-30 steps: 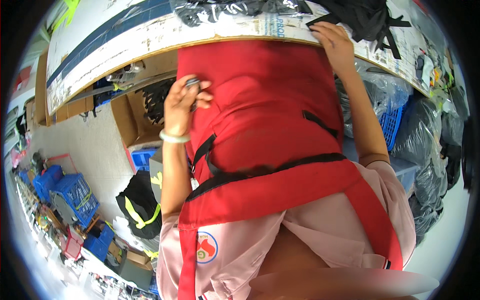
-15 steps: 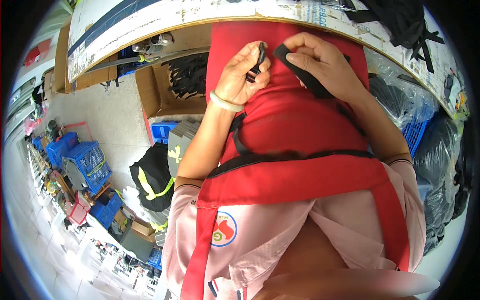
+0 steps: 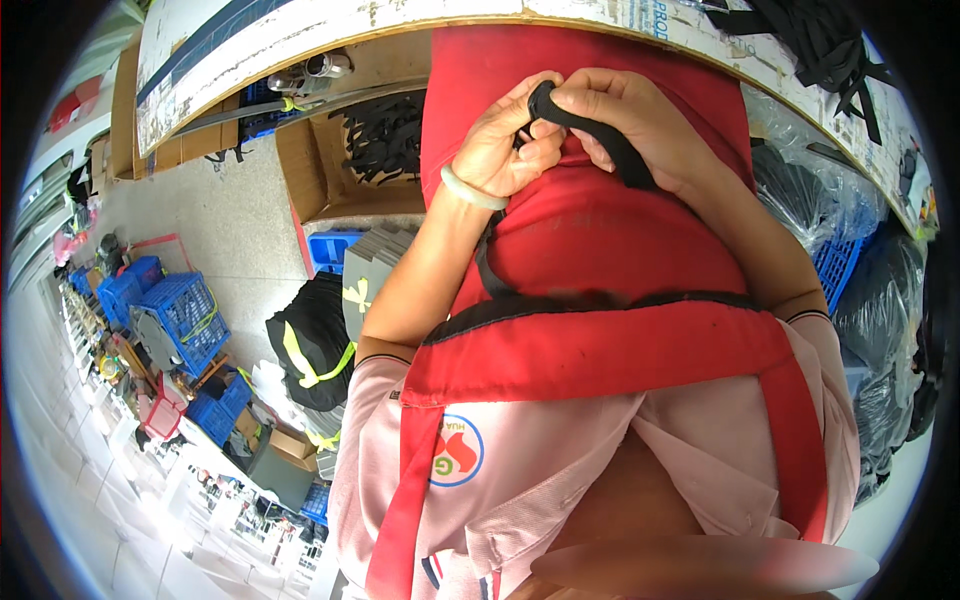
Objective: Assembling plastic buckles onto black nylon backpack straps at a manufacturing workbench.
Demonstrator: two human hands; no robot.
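Both my hands are raised in front of my red apron (image 3: 600, 240), just below the edge of the white worktable (image 3: 400, 25). My left hand (image 3: 505, 150), with a pale green bangle on the wrist, pinches one end of a black strap (image 3: 600, 135). My right hand (image 3: 630, 125) grips the same strap, which runs from between the fingers down across the right palm. The two hands touch at the strap's upper end. More black strap runs down the apron under my left wrist.
Under the table stands an open cardboard box (image 3: 320, 175) holding black straps. Blue plastic crates (image 3: 170, 315) sit on the floor at left, with a black and yellow bag (image 3: 315, 345) nearby. Dark plastic bags (image 3: 880, 330) pile up at right. Black straps (image 3: 810, 40) lie on the tabletop.
My hands came together: the right one left the table edge, the left one rose from my side, and both now grip the black strap close in front of the apron.
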